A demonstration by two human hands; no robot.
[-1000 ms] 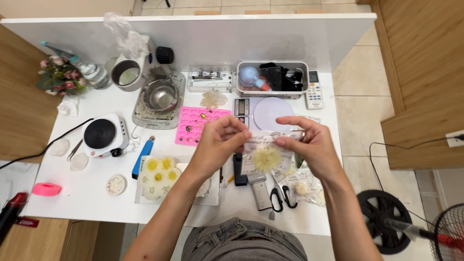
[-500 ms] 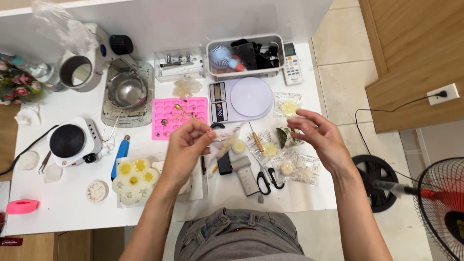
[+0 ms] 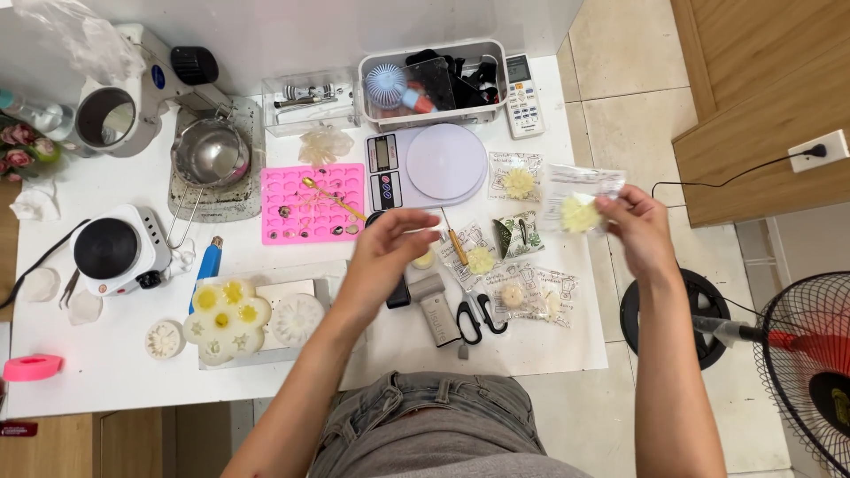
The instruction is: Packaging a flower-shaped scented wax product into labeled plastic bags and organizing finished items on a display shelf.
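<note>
My right hand (image 3: pixel 639 232) is out past the table's right edge, pinching a clear packet (image 3: pixel 580 196) with a pale yellow flower-shaped piece inside. My left hand (image 3: pixel 390 257) hovers over the table's middle with fingers loosely curled; I cannot tell if it holds anything. Just below that hand lie a small yellow piece (image 3: pixel 424 259) and a grey box cutter (image 3: pixel 436 309). Several more clear packets with flower pieces (image 3: pixel 518 183) lie on the table between my hands, next to black scissors (image 3: pixel 474 316).
A white scale (image 3: pixel 427 165) and a pink mould (image 3: pixel 312 204) sit behind my hands. Further left stand a hot plate (image 3: pixel 113 249), a steel pot (image 3: pixel 211 154) and a flower mould (image 3: pixel 226 320). A grey bin (image 3: pixel 434 81) stands at the back. A fan (image 3: pixel 810 372) stands on the floor at right.
My right hand has carried the packet from the table's middle out to the right edge. My left hand let go of it and stayed near the centre. The view also shifted.
</note>
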